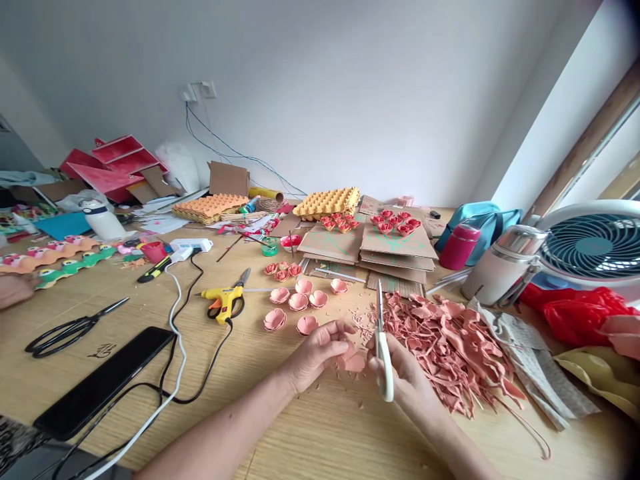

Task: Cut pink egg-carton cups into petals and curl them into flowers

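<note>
The left hand (320,350) pinched a pink pulp piece (354,363); the right hand (404,375) gripped white-handled scissors (385,363). Petalled cups (299,303) stood cut; this piece seemed unfinished.

Soft daylight fr. R window (609,150) — edges warped, R corners dark.

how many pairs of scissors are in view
3: white-handled scissors in the right hand, black scissors at the left, and a partly covered pair beneath the yellow glue gun. More may be hidden.
</note>
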The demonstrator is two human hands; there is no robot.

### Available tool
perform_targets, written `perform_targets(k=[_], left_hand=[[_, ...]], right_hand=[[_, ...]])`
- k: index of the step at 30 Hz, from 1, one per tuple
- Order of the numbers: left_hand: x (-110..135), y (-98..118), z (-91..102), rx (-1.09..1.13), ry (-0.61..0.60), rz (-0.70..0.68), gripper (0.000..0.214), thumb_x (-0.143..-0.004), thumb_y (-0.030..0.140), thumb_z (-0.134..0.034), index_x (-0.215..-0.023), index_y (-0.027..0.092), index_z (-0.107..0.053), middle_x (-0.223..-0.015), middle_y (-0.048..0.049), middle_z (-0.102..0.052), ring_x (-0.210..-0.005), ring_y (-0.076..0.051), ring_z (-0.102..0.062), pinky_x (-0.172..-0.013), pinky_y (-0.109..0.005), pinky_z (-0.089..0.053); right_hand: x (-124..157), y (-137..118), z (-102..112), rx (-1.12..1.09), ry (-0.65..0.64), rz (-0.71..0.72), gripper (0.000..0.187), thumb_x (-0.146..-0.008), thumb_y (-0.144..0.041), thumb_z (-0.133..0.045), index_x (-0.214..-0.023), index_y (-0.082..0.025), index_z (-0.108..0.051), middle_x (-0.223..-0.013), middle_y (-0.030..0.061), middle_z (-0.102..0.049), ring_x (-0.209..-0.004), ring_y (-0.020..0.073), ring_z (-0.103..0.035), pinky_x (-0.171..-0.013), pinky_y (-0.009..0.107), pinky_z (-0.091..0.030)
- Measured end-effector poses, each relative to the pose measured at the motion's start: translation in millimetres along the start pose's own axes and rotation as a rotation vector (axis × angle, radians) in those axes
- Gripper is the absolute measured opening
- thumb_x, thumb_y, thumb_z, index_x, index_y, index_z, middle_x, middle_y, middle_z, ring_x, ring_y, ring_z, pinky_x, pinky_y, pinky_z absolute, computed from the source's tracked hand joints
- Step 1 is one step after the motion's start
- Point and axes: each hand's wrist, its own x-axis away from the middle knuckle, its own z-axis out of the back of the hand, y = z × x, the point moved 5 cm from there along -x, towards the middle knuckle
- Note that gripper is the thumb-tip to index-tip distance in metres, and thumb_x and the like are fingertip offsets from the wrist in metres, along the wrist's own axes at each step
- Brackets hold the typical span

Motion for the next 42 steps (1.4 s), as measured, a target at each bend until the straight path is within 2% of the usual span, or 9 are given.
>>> perform_targets(k=[4, 7, 9, 13, 17, 22, 27, 35, 42], left_hand=[[-3, 3, 7.1, 0.124, 0.004, -0.036, 0.043, -0.073, 0.026, -0.076, -0.114, 0.017, -0.067, -0.072, 0.0020, -0.054, -0.064, -0.008, -0.044, -0.067, -0.021, -0.037], [-4, 2, 9.5, 0.162, 0.015, -0.055, 0.042, -0.073, 0.026, -0.077, -0.113, 0.017, -0.069, -0.070, 0.0017, -0.054, -0.065, -0.009, -0.045, -0.070, -0.022, -0.038], [-4, 1, 9.6, 0.155, 0.015, -0.061, 0.039, -0.073, 0.028, -0.077, -0.109, 0.017, -0.071, -0.073, -0.0002, -0.056, -0.069, -0.011, -0.049, -0.073, -0.023, -0.040], [-3, -3, 7.2, 0.136, -0.030, -0.032, 0.038, -0.074, 0.031, -0.077, -0.108, 0.016, -0.072, -0.071, -0.0001, -0.056, -0.067, -0.010, -0.049, -0.071, -0.024, -0.039], [-2, -5, 6.7, 0.105, -0.031, 0.007, 0.042, -0.072, 0.029, -0.079, -0.111, 0.016, -0.071, -0.070, 0.0016, -0.056, -0.065, -0.008, -0.046, -0.068, -0.021, -0.037], [-2, -1, 7.6, -0.055, 0.084, -0.047, 0.029, -0.070, 0.032, -0.081, -0.093, 0.016, -0.074, -0.080, -0.0007, -0.064, -0.073, -0.010, -0.053, -0.074, -0.024, -0.039], [-3, 8, 6.6, -0.200, 0.111, -0.192, 0.021, -0.077, 0.035, -0.075, -0.080, 0.015, -0.068, -0.070, 0.0006, -0.065, -0.073, -0.013, -0.057, -0.082, -0.028, -0.042], [-5, 18, 11.9, -0.343, 0.166, -0.317, 0.023, -0.080, 0.034, -0.071, -0.072, 0.013, -0.064, -0.071, -0.0027, -0.066, -0.072, -0.016, -0.060, -0.077, -0.029, -0.046], [-1, 22, 13.4, -0.351, 0.254, -0.317, 0.021, -0.079, 0.034, -0.072, -0.078, 0.013, -0.069, -0.076, -0.0042, -0.072, -0.078, -0.018, -0.065, -0.083, -0.031, -0.048]], right_hand=[[0, 14, -8, -0.295, -0.209, -0.160, 0.047, -0.088, -0.065, -0.048, -0.084, -0.018, -0.055, -0.056, -0.0031, -0.051, -0.045, 0.0090, -0.043, -0.044, 0.022, -0.032], [3, 17, -19, -0.472, -0.354, -0.221, 0.054, -0.085, -0.071, -0.048, -0.082, -0.017, -0.057, -0.050, -0.0033, -0.050, -0.039, 0.0079, -0.042, -0.040, 0.020, -0.029], [4, 18, -25, -0.531, -0.402, -0.251, 0.057, -0.082, -0.074, -0.050, -0.079, -0.017, -0.057, -0.047, -0.0039, -0.049, -0.036, 0.0067, -0.039, -0.037, 0.019, -0.028], [2, 22, -26, -0.552, -0.373, -0.273, 0.059, -0.080, -0.075, -0.051, -0.078, -0.016, -0.059, -0.045, -0.0036, -0.049, -0.033, 0.0066, -0.038, -0.036, 0.019, -0.027], [-2, 23, -18, -0.507, -0.269, -0.203, 0.059, -0.081, -0.075, -0.050, -0.081, -0.017, -0.059, -0.049, -0.0022, -0.053, -0.037, 0.0089, -0.045, -0.039, 0.020, -0.030], [-2, 11, -2, -0.277, -0.080, -0.180, 0.052, -0.086, -0.070, -0.049, -0.083, -0.018, -0.054, -0.056, -0.0021, -0.053, -0.046, 0.0091, -0.045, -0.047, 0.022, -0.035], [1, -2, 5, 0.067, -0.114, -0.094, 0.047, -0.089, -0.064, -0.045, -0.075, -0.019, -0.049, -0.061, -0.0025, -0.049, -0.055, 0.0107, -0.043, -0.053, 0.024, -0.034], [2, -6, 14, 0.807, -0.066, 0.126, 0.030, -0.092, -0.041, -0.047, -0.071, -0.022, -0.038, -0.064, -0.0030, -0.048, -0.062, 0.0134, -0.039, -0.063, 0.027, -0.030], [2, -12, 8, 1.006, -0.034, 0.298, 0.024, -0.090, -0.040, -0.050, -0.075, -0.022, -0.043, -0.071, -0.0013, -0.056, -0.066, 0.0158, -0.048, -0.075, 0.032, -0.032]])
